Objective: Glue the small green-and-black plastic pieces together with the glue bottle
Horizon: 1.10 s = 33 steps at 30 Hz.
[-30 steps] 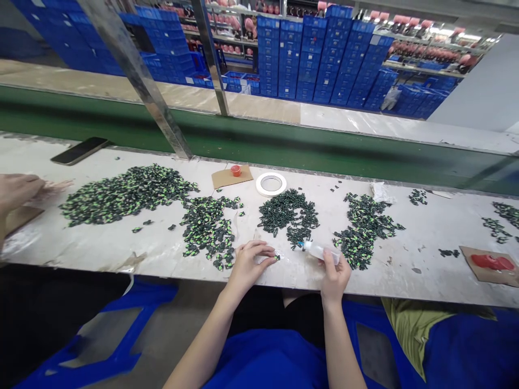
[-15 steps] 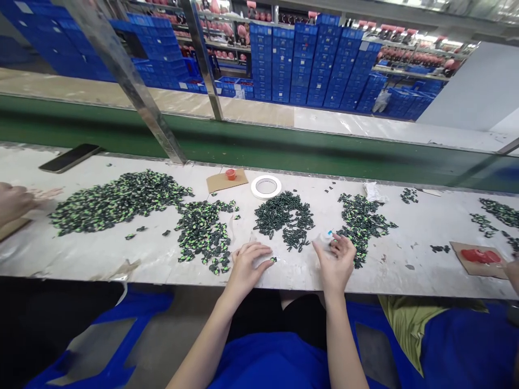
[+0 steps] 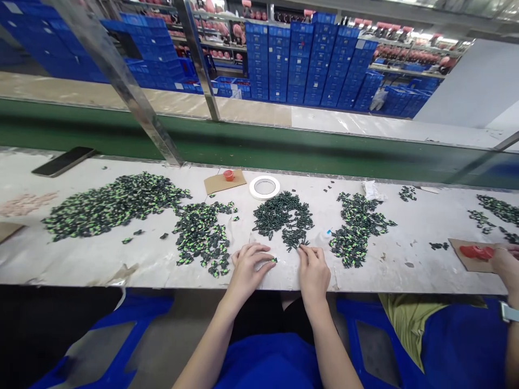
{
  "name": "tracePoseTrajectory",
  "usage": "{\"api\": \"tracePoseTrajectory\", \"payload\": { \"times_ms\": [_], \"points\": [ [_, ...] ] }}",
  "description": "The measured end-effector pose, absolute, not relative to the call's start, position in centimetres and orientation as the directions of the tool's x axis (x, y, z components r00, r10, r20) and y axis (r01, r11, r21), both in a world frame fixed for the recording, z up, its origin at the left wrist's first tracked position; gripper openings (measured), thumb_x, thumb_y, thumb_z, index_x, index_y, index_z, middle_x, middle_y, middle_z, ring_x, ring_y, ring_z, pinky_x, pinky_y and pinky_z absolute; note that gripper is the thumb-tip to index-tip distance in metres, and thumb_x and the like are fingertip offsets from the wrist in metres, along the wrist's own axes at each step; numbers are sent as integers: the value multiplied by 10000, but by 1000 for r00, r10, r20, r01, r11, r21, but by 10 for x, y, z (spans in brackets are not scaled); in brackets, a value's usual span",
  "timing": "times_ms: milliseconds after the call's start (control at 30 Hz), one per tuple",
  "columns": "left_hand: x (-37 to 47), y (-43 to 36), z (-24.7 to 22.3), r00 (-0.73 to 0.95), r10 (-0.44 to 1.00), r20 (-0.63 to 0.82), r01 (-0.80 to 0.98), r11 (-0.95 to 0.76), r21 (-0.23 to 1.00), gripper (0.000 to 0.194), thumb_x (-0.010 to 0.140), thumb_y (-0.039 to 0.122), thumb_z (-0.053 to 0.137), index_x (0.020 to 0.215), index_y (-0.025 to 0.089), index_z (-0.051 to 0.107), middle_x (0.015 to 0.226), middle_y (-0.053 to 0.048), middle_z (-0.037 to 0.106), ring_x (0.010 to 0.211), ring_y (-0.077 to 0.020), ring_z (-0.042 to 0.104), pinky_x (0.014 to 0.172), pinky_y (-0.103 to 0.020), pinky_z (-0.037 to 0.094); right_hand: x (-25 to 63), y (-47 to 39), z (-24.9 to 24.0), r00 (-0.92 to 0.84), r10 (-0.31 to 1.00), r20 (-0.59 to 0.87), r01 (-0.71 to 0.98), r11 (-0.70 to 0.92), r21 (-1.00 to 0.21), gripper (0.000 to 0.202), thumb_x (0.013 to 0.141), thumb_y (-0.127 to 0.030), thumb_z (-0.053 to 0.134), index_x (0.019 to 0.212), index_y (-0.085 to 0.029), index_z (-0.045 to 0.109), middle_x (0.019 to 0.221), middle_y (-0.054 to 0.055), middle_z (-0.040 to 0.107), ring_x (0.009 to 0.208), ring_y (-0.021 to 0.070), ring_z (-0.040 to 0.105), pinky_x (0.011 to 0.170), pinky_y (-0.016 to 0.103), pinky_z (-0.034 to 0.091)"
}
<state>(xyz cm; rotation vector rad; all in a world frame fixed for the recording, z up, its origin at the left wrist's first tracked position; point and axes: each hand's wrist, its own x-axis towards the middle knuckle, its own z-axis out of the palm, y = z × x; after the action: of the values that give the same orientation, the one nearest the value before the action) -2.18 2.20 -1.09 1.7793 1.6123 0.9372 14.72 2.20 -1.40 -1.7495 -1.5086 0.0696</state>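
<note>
My left hand (image 3: 250, 268) is closed in a pinch, with a small black-and-green piece (image 3: 274, 260) at its fingertips just above the table. The fingers of my right hand (image 3: 314, 273) are pressed together at the near edge of a pile of small dark oblong pieces (image 3: 279, 210); a tiny dark piece shows at the fingertips. To the left of my left hand spreads a pile of black-and-green pieces (image 3: 203, 237). Another such pile (image 3: 354, 232) lies right of my right hand, beside a small clear item with a blue tip (image 3: 328, 233).
Behind the dark pile lies a white tape roll (image 3: 264, 187), next to cardboard (image 3: 214, 184) with a red pot (image 3: 228, 175). A larger black-and-green heap (image 3: 113, 205) and a phone (image 3: 65, 161) are at left. A co-worker's hand (image 3: 505, 267) is over red-topped cardboard at right.
My right hand has moved left from beside the right-hand pile to the dark oblong pieces, its fingers closing. My left hand stays put. A co-worker's hand has left the view at far left.
</note>
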Motion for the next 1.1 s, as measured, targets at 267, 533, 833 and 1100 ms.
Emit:
{"api": "tracePoseTrajectory", "payload": {
  "times_ms": [267, 533, 833, 1100],
  "points": [
    [-12, 16, -3, 1, 989, 147, 507, -127, 853, 91, 814, 244, 648, 853, 273, 725, 933, -19, 740, 1048, -259, 616, 977, -445, 357, 151, 7, 10, 306, 924, 228, 483, 56, -874, 307, 860, -458, 556, 799, -200, 710, 816, 70, 698, 666, 182, 632, 632, 292, 489],
    [7, 12, 7, 42, 970, 238, 455, -231, 860, 146, 851, 241, 617, 924, 275, 740, 914, -23, 742, 938, -222, 655, 921, -402, 409, 143, 0, 19, 269, 963, 18, 83, -5, -997, 228, 760, -396, 681, 805, -177, 728, 806, 73, 747, 762, 219, 698, 722, 331, 564],
    [8, 10, 7, 52, 943, 328, 462, -314, 829, 159, 880, 239, 596, 950, 267, 735, 893, -28, 762, 927, -230, 651, 902, -438, 386, 144, -2, 21, 215, 976, -47, 10, -50, -999, 228, 742, -397, 701, 787, -176, 730, 783, 59, 748, 748, 209, 707, 710, 313, 577],
    [5, 9, 10, 73, 939, 337, 427, -335, 840, 164, 871, 210, 597, 929, 259, 742, 846, -32, 756, 936, -238, 641, 904, -441, 403, 147, -1, 20, 155, 988, -25, -31, -21, -999, 188, 718, -369, 736, 755, -185, 741, 772, 56, 751, 745, 213, 709, 715, 332, 585]
  ]
}}
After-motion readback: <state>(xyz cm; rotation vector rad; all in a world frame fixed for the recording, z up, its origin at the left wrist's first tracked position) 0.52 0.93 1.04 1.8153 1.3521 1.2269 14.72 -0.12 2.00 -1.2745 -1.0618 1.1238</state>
